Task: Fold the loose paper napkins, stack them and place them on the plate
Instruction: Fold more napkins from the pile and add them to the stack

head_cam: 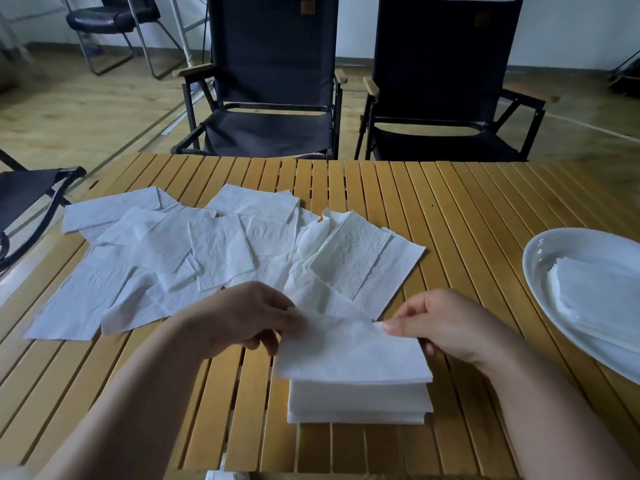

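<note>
Several loose white paper napkins (194,258) lie spread and overlapping across the left half of the slatted wooden table (467,209). A stack of folded napkins (360,400) sits near the front edge. Just above that stack I hold one white napkin (349,355): my left hand (249,317) pinches its left top corner and my right hand (446,323) pinches its right top corner. A white oval plate (554,251) at the right edge carries a pile of folded napkins (595,292).
Two black folding chairs (273,81) (446,81) stand behind the table's far edge. Part of another dark chair (31,195) shows at the left. A strip of bare slats lies between the stack and the plate.
</note>
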`<state>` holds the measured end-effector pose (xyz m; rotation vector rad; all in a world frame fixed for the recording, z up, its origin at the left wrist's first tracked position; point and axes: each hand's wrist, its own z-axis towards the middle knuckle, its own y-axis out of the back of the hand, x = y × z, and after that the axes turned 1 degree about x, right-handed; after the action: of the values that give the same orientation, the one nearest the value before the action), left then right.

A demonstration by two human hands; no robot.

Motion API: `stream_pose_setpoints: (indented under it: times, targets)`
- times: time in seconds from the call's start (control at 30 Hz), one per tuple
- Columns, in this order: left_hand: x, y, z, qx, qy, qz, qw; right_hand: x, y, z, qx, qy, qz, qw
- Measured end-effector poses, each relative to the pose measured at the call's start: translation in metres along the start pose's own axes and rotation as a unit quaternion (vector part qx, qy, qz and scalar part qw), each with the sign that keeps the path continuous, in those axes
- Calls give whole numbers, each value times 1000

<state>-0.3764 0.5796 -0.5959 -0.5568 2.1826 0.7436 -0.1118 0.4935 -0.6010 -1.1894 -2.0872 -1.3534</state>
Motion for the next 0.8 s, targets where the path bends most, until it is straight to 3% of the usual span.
stream_pose_setpoints:
  times: [0.13,0.57,0.67,0.8]
  targets:
    - [4,-6,5,36,17,73,997,-4,1,-2,26,-32,-73,996]
    - [13,-17,22,3,28,239,971,7,-9,-1,-28,-64,-154,986]
    - [11,-19,25,-44,33,248,967,8,-11,-2,-45,-66,-154,985]
    - [8,-22,28,-186,0,289,939,9,-16,0,-95,-31,-124,987]
